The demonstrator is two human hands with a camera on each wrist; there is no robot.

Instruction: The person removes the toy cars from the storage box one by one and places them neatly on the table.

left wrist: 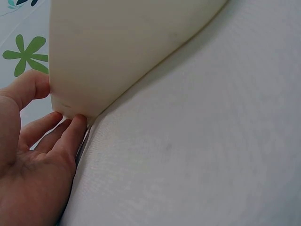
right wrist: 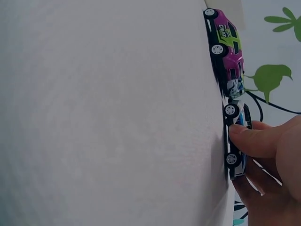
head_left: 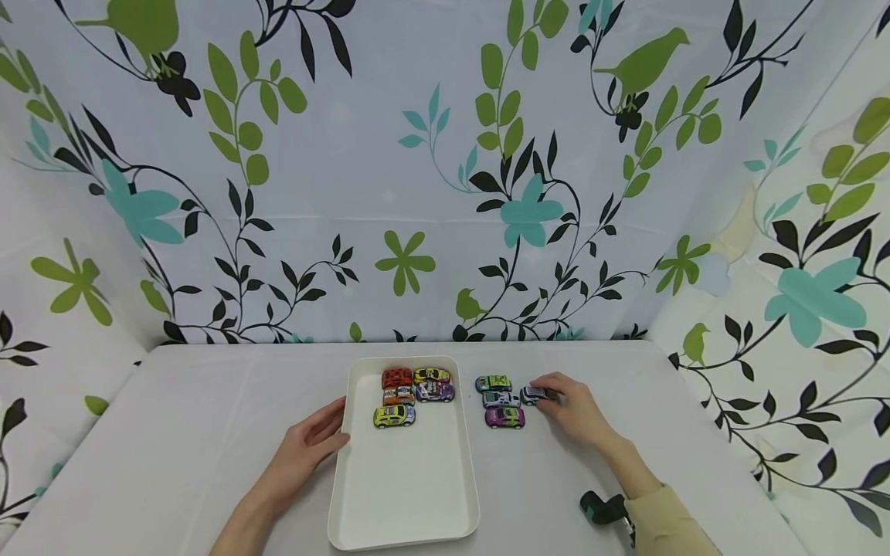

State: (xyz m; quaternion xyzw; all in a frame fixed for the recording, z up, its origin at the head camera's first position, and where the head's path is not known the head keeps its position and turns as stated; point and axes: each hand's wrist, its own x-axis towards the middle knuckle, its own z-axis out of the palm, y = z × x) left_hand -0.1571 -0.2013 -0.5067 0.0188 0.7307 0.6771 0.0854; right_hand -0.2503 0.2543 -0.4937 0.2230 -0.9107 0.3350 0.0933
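Observation:
A white rectangular tray (head_left: 403, 494) holds several small toy cars, among them a yellow car (head_left: 394, 416) and a red car (head_left: 396, 377). At the tray's left side my left hand (head_left: 309, 442) grips it, thumb (left wrist: 35, 87) at the rim and fingertips low on the outer wall. To the right of the tray, my right hand (head_left: 573, 408) pinches a white and blue toy car (right wrist: 239, 141) down at table level. Close beside it are a purple and green car (head_left: 504, 418), a silver-white car (head_left: 501, 399) and a green car (head_left: 493, 383).
A black object (head_left: 602, 510) lies by the right forearm, partly hidden by the beige sleeve (head_left: 667, 521). The white-covered table (head_left: 188, 432) ends at a patterned cloth backdrop (head_left: 327, 193), with similar cloth on both sides.

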